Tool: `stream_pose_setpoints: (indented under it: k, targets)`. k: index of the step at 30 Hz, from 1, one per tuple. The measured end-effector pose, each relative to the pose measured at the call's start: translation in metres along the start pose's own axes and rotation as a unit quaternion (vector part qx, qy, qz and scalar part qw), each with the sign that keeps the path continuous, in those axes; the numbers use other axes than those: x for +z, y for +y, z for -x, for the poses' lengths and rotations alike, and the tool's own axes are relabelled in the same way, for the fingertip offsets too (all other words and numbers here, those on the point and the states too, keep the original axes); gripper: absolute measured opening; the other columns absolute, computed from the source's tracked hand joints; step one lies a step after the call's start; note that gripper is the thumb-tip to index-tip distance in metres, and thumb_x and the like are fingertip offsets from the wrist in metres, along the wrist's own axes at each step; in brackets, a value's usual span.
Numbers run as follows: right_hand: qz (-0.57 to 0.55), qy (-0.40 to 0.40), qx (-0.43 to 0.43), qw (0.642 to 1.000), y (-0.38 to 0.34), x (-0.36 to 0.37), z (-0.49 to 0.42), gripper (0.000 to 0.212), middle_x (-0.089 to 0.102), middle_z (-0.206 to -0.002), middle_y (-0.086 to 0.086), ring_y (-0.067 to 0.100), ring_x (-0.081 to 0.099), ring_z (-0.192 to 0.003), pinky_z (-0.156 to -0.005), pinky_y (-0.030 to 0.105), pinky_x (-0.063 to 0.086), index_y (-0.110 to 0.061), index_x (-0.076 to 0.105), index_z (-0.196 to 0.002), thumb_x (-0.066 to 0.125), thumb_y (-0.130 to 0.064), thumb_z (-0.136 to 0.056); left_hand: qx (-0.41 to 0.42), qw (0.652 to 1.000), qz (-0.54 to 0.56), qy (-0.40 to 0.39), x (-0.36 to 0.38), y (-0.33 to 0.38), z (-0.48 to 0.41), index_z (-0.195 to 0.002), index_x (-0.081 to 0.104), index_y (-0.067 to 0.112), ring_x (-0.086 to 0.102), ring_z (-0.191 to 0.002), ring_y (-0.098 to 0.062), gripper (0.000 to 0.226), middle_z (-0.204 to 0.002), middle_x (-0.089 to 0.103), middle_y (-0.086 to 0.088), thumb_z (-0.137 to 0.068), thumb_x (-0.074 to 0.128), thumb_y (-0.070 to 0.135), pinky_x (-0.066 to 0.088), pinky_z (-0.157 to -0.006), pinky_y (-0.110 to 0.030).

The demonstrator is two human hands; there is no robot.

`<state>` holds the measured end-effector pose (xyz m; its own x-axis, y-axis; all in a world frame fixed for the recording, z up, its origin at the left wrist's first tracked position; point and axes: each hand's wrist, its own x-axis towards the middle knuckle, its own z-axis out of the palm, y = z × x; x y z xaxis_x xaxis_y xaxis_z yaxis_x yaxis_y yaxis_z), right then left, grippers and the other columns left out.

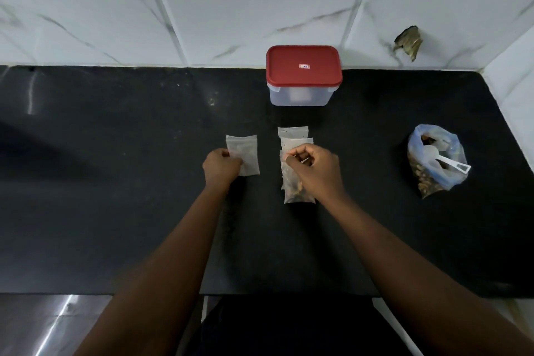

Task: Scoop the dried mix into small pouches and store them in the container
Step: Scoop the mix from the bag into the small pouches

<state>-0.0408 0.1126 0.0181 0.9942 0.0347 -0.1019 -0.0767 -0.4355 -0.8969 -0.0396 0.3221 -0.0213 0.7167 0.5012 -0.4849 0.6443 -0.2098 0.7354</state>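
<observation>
We are at the pouch step, not yet at the storing step. Our left hand (222, 165) grips the near edge of the left pouch (244, 153), with the fingers (234, 163) curled round it. This pouch lies flat on the black surface (115, 182), and we cannot tell whether anything is inside it. Our right hand (316, 172) pinches the top of the filled pouch (297, 192) between the thumb and the curled fingers. The dried mix (294, 196) sits as a brown heap in its lower end. In our judgement the right hand is closing the mouth of this pouch, though the opening itself is too small to see well.

Just behind the filled pouch, partly under it, lie two flat pouches (293, 133) that look empty. The bag (436, 162) with the rest of the mix stands well apart to the right, with its mouth open and the white scoop (452, 164) resting in it. The container (300, 94) stands at the back by the wall, and its red lid (302, 65) is on.

For the next move we think the mouth must be pressed shut along its whole width, so that nothing spills. After that one hand must be free to take the scoop, while the other holds an empty pouch open near the bag. The lid must come off before any pouch can go in.
</observation>
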Motion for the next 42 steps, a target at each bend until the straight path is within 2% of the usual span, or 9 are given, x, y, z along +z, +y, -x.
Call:
stream_pose_setpoints:
  k: [6, 12, 18, 22, 25, 27, 32, 38, 42]
  targets:
    - [-0.015, 0.008, 0.013, 1.000, -0.004, 0.000, -0.003, 0.014, 0.070, -0.085, -0.010, -0.005, 0.062, -0.072, -0.064, 0.008, 0.046, -0.022, 0.075, -0.097, 0.079, -0.024, -0.084, 0.080, 0.984, 0.122, -0.101, 0.005, 0.011, 0.033, -0.094, 0.076, 0.019, 0.071, -0.099, -0.015, 0.006, -0.102, 0.076, 0.002, -0.094, 0.072, 0.024, 0.057, -0.087, -0.034]
    - [-0.048, -0.018, 0.045, 0.998, -0.011, -0.008, -0.002, 0.039, 0.065, -0.105, -0.012, 0.005, 0.065, -0.089, -0.059, 0.007, 0.046, -0.033, 0.062, -0.117, 0.080, -0.040, -0.083, 0.122, 0.962, 0.146, -0.195, 0.004, 0.026, 0.056, -0.103, 0.074, 0.006, 0.072, -0.083, -0.013, 0.012, -0.105, 0.076, -0.006, -0.096, 0.067, 0.013, 0.059, -0.071, -0.026]
    - [-0.054, 0.002, 0.052, 0.997, -0.004, -0.018, -0.003, 0.016, 0.073, -0.090, -0.004, 0.012, 0.070, -0.082, -0.069, 0.032, 0.059, -0.024, 0.072, -0.101, 0.072, -0.037, -0.091, 0.144, 0.962, 0.134, -0.190, 0.013, 0.031, 0.058, -0.110, 0.071, 0.010, 0.073, -0.097, -0.013, 0.017, -0.108, 0.076, -0.002, -0.095, 0.067, 0.007, 0.060, -0.085, -0.032]
    - [-0.100, 0.016, 0.059, 0.993, -0.003, -0.028, 0.001, 0.011, 0.074, -0.076, 0.004, 0.016, 0.072, -0.066, -0.063, 0.035, 0.062, -0.017, 0.073, -0.093, 0.070, -0.027, -0.095, 0.238, 0.955, 0.077, -0.157, 0.025, 0.031, 0.065, -0.135, 0.056, 0.024, 0.064, -0.114, -0.008, 0.058, -0.127, 0.064, 0.007, -0.083, 0.081, 0.013, 0.057, -0.093, -0.025]
    - [-0.117, 0.017, 0.070, 0.991, -0.003, -0.037, 0.005, 0.009, 0.075, -0.081, 0.004, 0.016, 0.074, -0.072, -0.063, 0.033, 0.062, -0.017, 0.073, -0.095, 0.070, -0.025, -0.095, 0.310, 0.937, 0.009, -0.162, 0.038, 0.033, 0.070, -0.151, 0.042, 0.023, 0.052, -0.123, 0.004, 0.095, -0.141, 0.050, 0.015, -0.071, 0.091, 0.037, 0.044, -0.098, -0.010]
    - [-0.121, 0.017, 0.072, 0.990, -0.004, -0.044, 0.007, 0.007, 0.075, -0.084, 0.002, 0.014, 0.074, -0.074, -0.063, 0.028, 0.060, -0.018, 0.073, -0.095, 0.071, -0.025, -0.094, 0.329, 0.932, -0.022, -0.152, 0.048, 0.037, 0.076, -0.154, 0.036, 0.026, 0.049, -0.129, 0.001, 0.107, -0.145, 0.047, 0.015, -0.065, 0.089, 0.055, 0.040, -0.105, -0.017]
    - [-0.119, -0.034, 0.052, 0.991, -0.001, -0.068, 0.015, 0.016, 0.076, -0.087, -0.002, 0.011, 0.074, -0.079, -0.065, 0.025, 0.060, -0.020, 0.074, -0.095, 0.073, -0.036, -0.091, 0.352, 0.923, -0.033, -0.152, 0.070, 0.049, 0.085, -0.147, 0.047, 0.024, 0.052, -0.131, -0.008, 0.085, -0.143, 0.055, 0.007, -0.075, 0.087, 0.044, 0.047, -0.110, -0.038]
    - [-0.185, -0.013, 0.098, 0.978, 0.012, -0.101, 0.014, 0.043, 0.077, -0.092, 0.009, 0.023, 0.074, -0.083, -0.074, 0.040, 0.063, -0.015, 0.076, -0.103, 0.056, -0.053, -0.099, 0.351, 0.915, -0.026, -0.198, 0.098, 0.067, 0.104, -0.139, 0.050, 0.027, 0.051, -0.120, 0.005, 0.072, -0.135, 0.057, 0.014, -0.079, 0.088, 0.033, 0.040, -0.101, -0.014]
    - [-0.169, -0.003, 0.089, 0.982, 0.028, -0.131, 0.012, 0.015, 0.076, -0.092, 0.010, 0.032, 0.074, -0.088, -0.077, 0.046, 0.063, -0.016, 0.076, -0.100, 0.066, -0.026, -0.097, 0.364, 0.905, -0.023, -0.219, 0.121, 0.078, 0.117, -0.133, 0.051, 0.032, 0.055, -0.116, 0.009, 0.072, -0.127, 0.059, 0.018, -0.073, 0.091, 0.036, 0.043, -0.092, -0.012]
